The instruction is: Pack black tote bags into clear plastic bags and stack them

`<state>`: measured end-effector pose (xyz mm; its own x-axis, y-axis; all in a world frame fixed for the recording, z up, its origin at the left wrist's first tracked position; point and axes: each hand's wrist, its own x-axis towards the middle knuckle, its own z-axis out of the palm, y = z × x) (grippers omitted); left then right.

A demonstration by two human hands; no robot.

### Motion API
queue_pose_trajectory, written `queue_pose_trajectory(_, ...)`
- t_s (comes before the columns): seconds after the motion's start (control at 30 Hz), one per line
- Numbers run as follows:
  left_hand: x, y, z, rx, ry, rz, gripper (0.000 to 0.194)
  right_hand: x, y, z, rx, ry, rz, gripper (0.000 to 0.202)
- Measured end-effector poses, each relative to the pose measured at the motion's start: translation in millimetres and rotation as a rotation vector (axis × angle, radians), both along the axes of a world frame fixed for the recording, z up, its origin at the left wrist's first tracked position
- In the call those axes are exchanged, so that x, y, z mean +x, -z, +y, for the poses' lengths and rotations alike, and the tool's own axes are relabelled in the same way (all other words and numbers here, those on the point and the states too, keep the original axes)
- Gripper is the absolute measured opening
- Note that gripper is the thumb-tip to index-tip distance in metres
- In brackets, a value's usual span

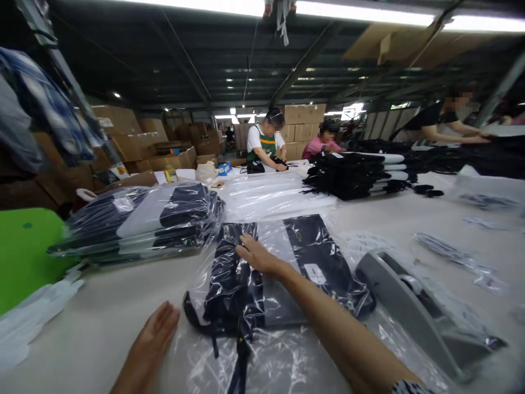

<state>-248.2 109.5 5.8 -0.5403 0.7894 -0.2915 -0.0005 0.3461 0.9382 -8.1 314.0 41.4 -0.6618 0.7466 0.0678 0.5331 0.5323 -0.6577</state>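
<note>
In front of me a dark bag with a pale middle panel and dangling straps lies inside a clear plastic bag. A small white label shows on its right part. My right hand rests on the upper left of the wrapped bag, fingers stretched out over the plastic. Left of the plastic's edge is my left hand, holding nothing, its fingers extended and close to the film. Whether it touches the film I cannot tell.
A grey tape dispenser stands at the right. Wrapped bags are stacked at the left beside a green panel. Farther back are plastic sleeves, a black bag pile and several co-workers. Plastic packets lie at right.
</note>
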Motion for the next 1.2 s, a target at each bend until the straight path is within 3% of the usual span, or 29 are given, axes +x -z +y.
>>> queue_pose_trajectory(0.13,-1,-16.8,-6,-0.059,0.029,-0.37,0.063,69,-43.4,-21,-0.076,-0.01,0.194,0.079)
queue_pose_trajectory(0.2,7,-26.3,2,-0.129,0.119,-0.426,0.057,100,-45.2,-30,-0.047,0.071,0.151,0.078)
queue_pose_trajectory(0.27,16,-34.7,13,-0.207,0.207,-0.419,0.051,119,-30.2,-36,0.014,0.147,0.049,0.076)
queue_pose_trajectory(0.4,33,-42.1,33,-0.304,0.26,-0.342,0.047,123,17.3,-40,0.07,0.194,-0.182,0.072)
queue_pose_trajectory(0.47,42,-40.0,42,-0.291,0.236,-0.357,0.041,120,29.4,-39,0.048,0.201,-0.206,0.071)
queue_pose_trajectory(0.53,53,-36.1,50,-0.263,0.221,-0.454,0.034,121,28.5,-35,-0.028,0.201,-0.123,0.072)
queue_pose_trajectory(0.67,70,-33.1,58,-0.257,0.236,-0.651,0.021,142,4.6,-29,-0.132,0.218,0.086,0.08)
queue_pose_trajectory(0.8,75,-35.1,54,-0.217,0.244,-0.603,0.009,166,-14.7,-31,-0.228,0.329,0.381,0.083)
queue_pose_trajectory(0.9,75,-32.5,52,-0.156,0.294,-0.536,0.008,167,-14.6,-37,-0.157,0.357,0.282,0.075)
queue_pose_trajectory(1.0,78,-32.1,53,-0.086,0.288,-0.539,0.005,155,-1.4,-44,-0.08,0.367,0.067,0.066)
queue_pose_trajectory(1.1,90,-49.8,56,0.038,0.205,-0.587,0.008,142,13.1,-53,-0.067,0.358,-0.007,0.062)
queue_pose_trajectory(1.2,112,-95.1,64,0.222,0.174,-0.542,0.011,135,12.7,-64,-0.05,0.311,-0.01,0.057)
